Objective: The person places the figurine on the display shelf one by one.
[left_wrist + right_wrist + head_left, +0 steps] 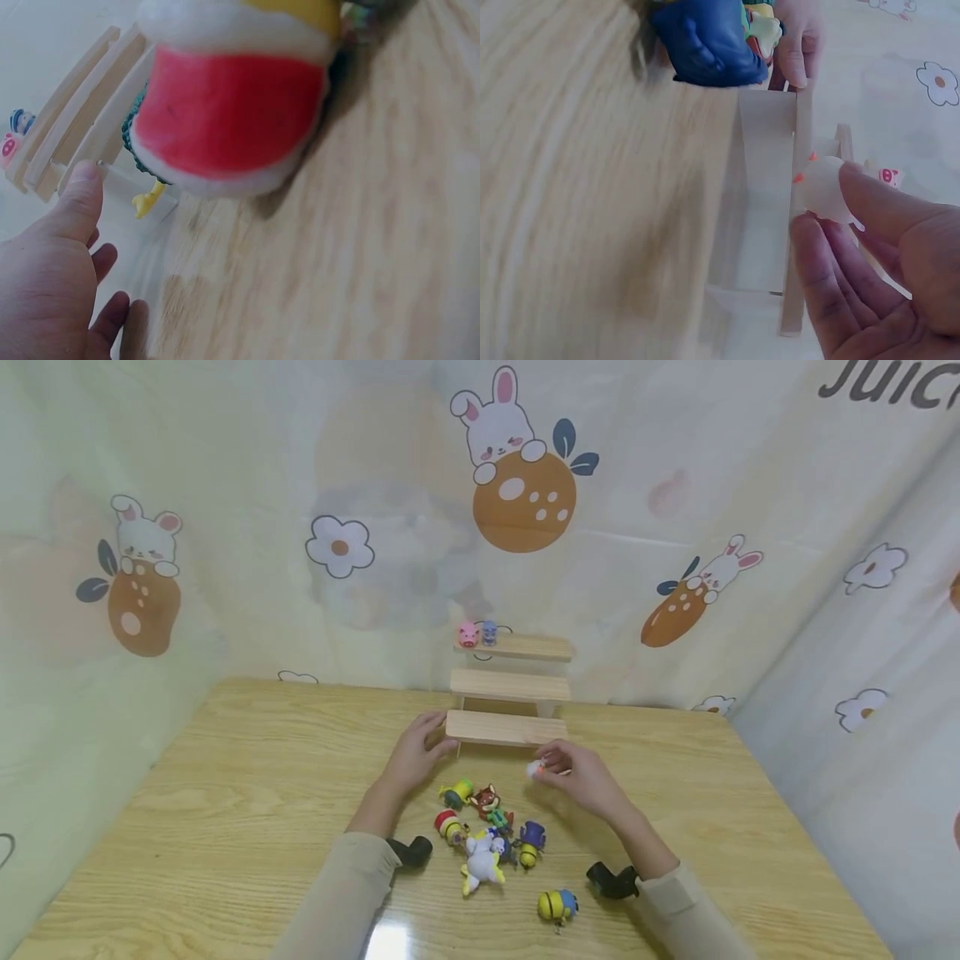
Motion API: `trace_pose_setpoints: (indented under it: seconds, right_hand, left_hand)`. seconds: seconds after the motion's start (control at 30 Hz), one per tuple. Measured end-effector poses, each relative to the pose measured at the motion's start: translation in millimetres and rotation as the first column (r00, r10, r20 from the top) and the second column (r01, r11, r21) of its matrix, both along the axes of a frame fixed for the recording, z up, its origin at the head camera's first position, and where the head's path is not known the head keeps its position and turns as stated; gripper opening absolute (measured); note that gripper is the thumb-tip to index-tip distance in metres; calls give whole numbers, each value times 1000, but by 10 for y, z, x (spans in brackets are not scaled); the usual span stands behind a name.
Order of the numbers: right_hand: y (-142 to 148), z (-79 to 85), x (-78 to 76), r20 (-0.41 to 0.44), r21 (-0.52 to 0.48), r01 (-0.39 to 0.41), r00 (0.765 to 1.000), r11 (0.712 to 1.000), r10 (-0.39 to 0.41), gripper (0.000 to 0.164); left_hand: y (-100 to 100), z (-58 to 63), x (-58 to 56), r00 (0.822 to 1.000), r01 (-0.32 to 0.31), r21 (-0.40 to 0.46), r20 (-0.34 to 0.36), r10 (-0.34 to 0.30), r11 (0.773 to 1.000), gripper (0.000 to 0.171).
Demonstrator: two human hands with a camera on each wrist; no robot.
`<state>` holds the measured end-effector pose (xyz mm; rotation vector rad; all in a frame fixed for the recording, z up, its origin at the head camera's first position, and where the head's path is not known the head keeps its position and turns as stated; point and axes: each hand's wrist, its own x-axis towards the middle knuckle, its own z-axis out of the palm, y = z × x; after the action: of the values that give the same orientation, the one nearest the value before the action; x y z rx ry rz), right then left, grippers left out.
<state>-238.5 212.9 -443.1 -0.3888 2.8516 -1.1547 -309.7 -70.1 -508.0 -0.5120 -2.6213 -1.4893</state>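
My right hand [588, 777] pinches a small white figure [825, 187] with orange bits between thumb and fingers, in front of the lowest step of a wooden tiered shelf [506, 727]. At that step's left end is my left hand [414, 752], its thumb tip right at the wood and its fingers loosely bent. A pink pig figure [468, 635] and a blue figure [490, 632] stand on the top step, at its left. Several toy figures lie before the shelf, among them a fox figure [491, 808] and a white-and-yellow figure [482, 858].
A red-and-white figure [232, 112] looms close in the left wrist view. Nearest the front is a yellow-and-blue figure [557, 906]. Black wrist mounts [613, 881] sit by both sleeves. A printed curtain [405, 527] hangs behind the wooden table [225, 827].
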Motion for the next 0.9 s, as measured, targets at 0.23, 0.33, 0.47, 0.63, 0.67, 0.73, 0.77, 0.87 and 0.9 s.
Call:
trace_pose_setpoints:
  seconds: [0.23,0.33,0.47,0.63,0.67,0.73,0.77,0.87,0.9]
  right_hand:
    - [14,125,-48,-38,29,41,998,999,-40,31]
    - [14,169,-53,-54,34,29,998,999,-27,32]
    - [-1,221,-56,-88,65,10,996,998,-5,32]
    - [-67,333,-122,-133,101,-4,991,995,18,33]
    - [-84,365,-146,-138,102,-2,990,995,16,32]
    - [-117,442,-204,-147,109,1,989,994,15,32]
    - [-132,482,-242,-155,113,3,988,994,15,31]
    - [-177,606,-378,-189,128,17,982,992,7,30]
    - [-193,649,-429,-203,134,21,979,991,6,29]
  left_hand:
    - [-9,12,2,1000,4,1,-6,-4,1000,65]
    - [-5,10,0,1000,6,4,-9,-6,1000,64]
    - [-2,10,-4,1000,8,7,-15,-8,1000,64]
    - [-3,2,-17,1000,10,-3,-14,-10,1000,64]
    - [-3,1,-19,1000,11,-4,-11,-11,1000,64]
    - [-2,-4,-21,1000,10,-6,-10,-10,1000,65]
    - [-1,-3,-20,1000,9,-5,-9,-9,1000,65]
    - [1,-4,-13,1000,9,2,-7,-9,1000,65]
    - [2,-4,-10,1000,9,3,-7,-9,1000,65]
